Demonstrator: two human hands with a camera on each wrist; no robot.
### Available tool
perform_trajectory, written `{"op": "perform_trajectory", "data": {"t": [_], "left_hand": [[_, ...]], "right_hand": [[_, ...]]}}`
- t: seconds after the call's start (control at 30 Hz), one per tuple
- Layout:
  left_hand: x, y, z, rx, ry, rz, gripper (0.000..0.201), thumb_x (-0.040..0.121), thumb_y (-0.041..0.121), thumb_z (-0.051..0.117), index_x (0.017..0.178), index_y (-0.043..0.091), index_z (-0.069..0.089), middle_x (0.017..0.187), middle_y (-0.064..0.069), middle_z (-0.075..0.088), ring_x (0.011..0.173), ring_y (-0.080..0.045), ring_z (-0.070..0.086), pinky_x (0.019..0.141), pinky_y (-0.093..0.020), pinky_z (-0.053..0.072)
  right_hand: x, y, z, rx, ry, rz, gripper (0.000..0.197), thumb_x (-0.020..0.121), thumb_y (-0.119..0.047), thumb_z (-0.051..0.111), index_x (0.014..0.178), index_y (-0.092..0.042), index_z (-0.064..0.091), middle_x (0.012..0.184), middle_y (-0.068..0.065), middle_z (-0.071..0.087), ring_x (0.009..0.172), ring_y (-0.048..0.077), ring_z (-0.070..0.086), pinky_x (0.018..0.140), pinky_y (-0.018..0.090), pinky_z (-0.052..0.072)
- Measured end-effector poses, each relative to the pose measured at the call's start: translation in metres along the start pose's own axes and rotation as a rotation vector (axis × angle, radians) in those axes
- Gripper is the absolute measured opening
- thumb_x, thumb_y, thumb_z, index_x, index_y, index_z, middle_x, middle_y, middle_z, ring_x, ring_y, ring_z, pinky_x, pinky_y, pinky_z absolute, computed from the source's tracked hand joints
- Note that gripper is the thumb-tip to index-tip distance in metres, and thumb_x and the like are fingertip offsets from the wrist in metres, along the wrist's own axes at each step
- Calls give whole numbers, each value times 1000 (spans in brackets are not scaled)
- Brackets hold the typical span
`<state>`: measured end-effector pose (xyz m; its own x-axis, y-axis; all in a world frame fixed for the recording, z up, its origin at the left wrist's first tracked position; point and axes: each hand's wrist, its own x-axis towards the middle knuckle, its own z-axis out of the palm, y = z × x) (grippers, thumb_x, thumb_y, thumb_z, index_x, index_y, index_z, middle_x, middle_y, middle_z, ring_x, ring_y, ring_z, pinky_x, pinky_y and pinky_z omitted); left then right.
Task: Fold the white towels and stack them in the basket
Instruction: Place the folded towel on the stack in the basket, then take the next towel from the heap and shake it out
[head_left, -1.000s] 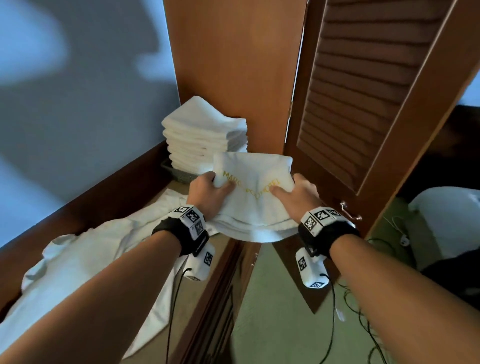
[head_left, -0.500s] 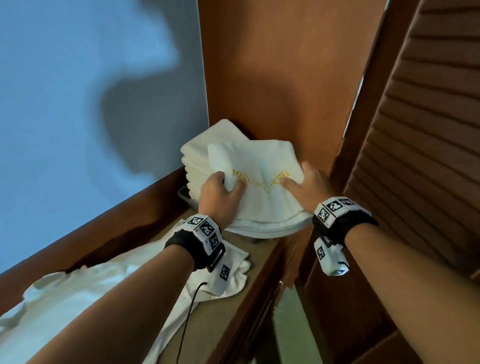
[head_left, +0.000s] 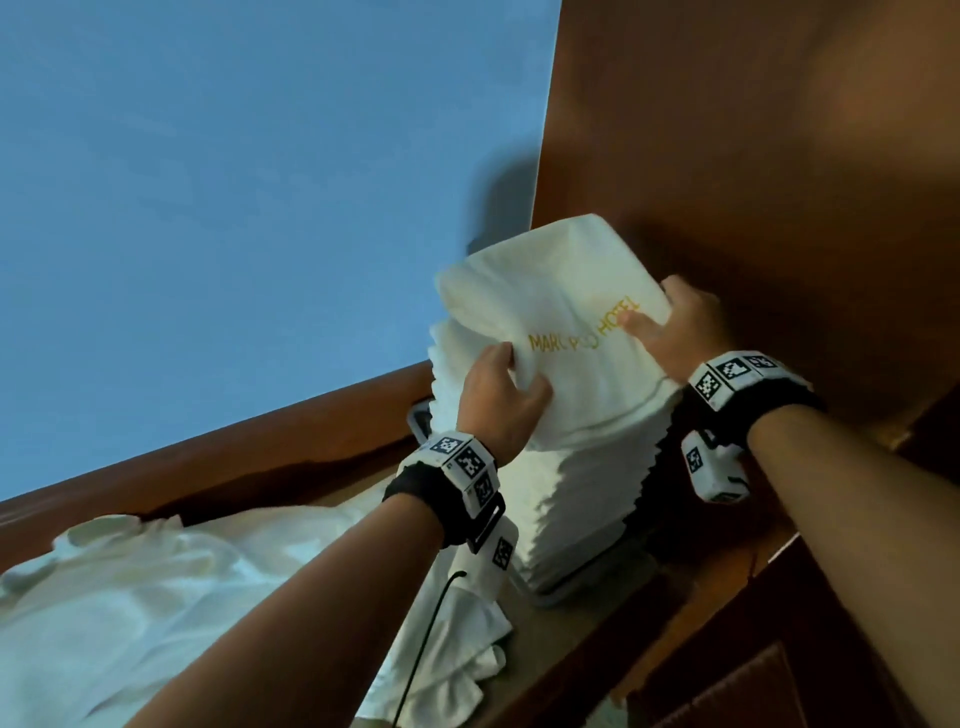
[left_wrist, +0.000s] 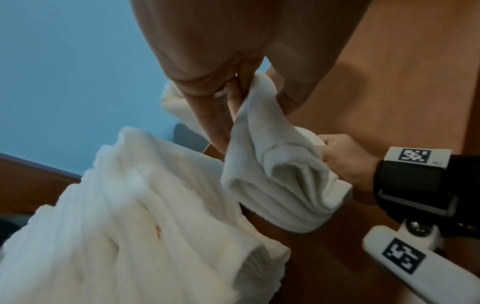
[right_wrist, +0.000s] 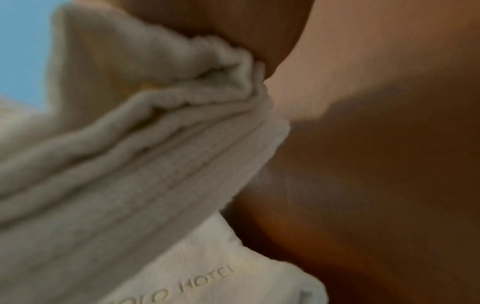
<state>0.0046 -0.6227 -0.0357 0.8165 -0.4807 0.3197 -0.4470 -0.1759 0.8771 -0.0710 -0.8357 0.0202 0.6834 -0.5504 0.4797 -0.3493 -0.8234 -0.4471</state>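
I have the folded towel (head_left: 566, 332) pinched at its near corners, my left hand (head_left: 498, 400) and right hand (head_left: 680, 332) each in a closed grip on it, held at the top of the stack (head_left: 571, 499) in the basket (head_left: 558, 592) on the counter (head_left: 550, 639)

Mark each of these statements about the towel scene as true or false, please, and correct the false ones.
1. Both hands hold the folded towel with gold lettering. True: the left hand and the right hand grip its two sides.
2. The stack of towels stands on the floor. False: it sits in a basket on a wooden ledge.
3. The wall behind the ledge is blue. True.
4. The unfolded white cloth lies to the right of the stack. False: it lies to its left.
5. The held towel is dark grey. False: it is white.
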Motion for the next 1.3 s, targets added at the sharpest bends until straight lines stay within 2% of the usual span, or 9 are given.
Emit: {"op": "perform_trajectory", "data": {"t": [0.13, 0.23, 0.37, 0.57, 0.67, 0.8, 0.93, 1.07, 1.3], "left_hand": [[14, -19, 13, -168, -47, -261, 44, 75, 39, 70, 108, 10, 62, 107, -4, 66, 96, -27, 68, 80, -48, 59], [11, -36, 18, -272, -202, -543, 38, 89, 25, 74, 112, -2, 60, 100, -11, 67, 81, -31, 67, 77, -53, 58], [15, -43, 17, -328, -205, -576, 28, 89, 22, 75, 90, 1, 58, 90, -15, 64, 72, -29, 65, 68, -44, 60], [16, -39, 31, -370, -187, -605, 39, 87, 23, 78, 104, -7, 58, 92, -20, 65, 62, -27, 65, 62, -42, 62], [26, -46, 18, -166, -102, -506, 59, 85, 44, 76, 121, 1, 58, 94, -11, 70, 71, -26, 71, 71, -45, 63], [61, -49, -11, 354, 87, -170, 66, 89, 65, 58, 134, 17, 52, 126, -6, 58, 111, -23, 61, 96, -41, 49], [104, -46, -14, 758, -186, 97, 80, 86, 79, 42, 146, 27, 46, 154, -5, 38, 142, -31, 33, 116, -49, 30], [134, -54, -7, 1032, -461, 51, 86, 84, 86, 33, 157, 43, 16, 169, 1, -3, 153, -34, -9, 123, -54, -1], [161, -110, 14, 1164, -652, 60, 124, 44, 104, -14, 155, 51, 2, 165, 0, -25, 148, -41, -25, 122, -59, 2]], "right_hand": [[25, 25, 37, 134, -52, 86, 35, 84, -36, 74, 92, -6, 59, 92, 14, 66, 81, 29, 61, 72, 38, 50], [21, 59, 70, 45, -284, 210, 31, 88, -31, 70, 109, -8, 63, 109, 15, 68, 97, 33, 64, 77, 32, 44], [14, 82, 83, 32, -368, 277, 30, 91, -27, 66, 112, -7, 61, 111, 18, 67, 99, 35, 63, 76, 33, 43], [18, 87, 68, -3, -306, 286, 34, 92, -25, 64, 122, -11, 58, 120, 15, 64, 106, 33, 61, 81, 33, 44], [9, 85, 66, -199, -318, 257, 52, 92, -26, 63, 140, -15, 46, 140, 14, 48, 124, 37, 46, 99, 45, 43], [-4, 51, 64, -291, -184, 35, 49, 90, -39, 60, 134, -20, 50, 136, 6, 46, 123, 32, 40, 97, 45, 36], [-12, 21, 72, -331, -448, -36, 65, 86, -72, 39, 137, -33, 46, 145, 2, 41, 131, 30, 36, 105, 51, 30], [-8, 26, 86, -308, -700, 85, 89, 67, -96, 26, 146, -55, 16, 164, 4, -2, 149, 36, -5, 113, 66, 2], [-1, 42, 115, -316, -793, 145, 95, 64, -100, 23, 147, -59, 5, 165, 2, -11, 150, 35, -12, 114, 67, -6]]}}
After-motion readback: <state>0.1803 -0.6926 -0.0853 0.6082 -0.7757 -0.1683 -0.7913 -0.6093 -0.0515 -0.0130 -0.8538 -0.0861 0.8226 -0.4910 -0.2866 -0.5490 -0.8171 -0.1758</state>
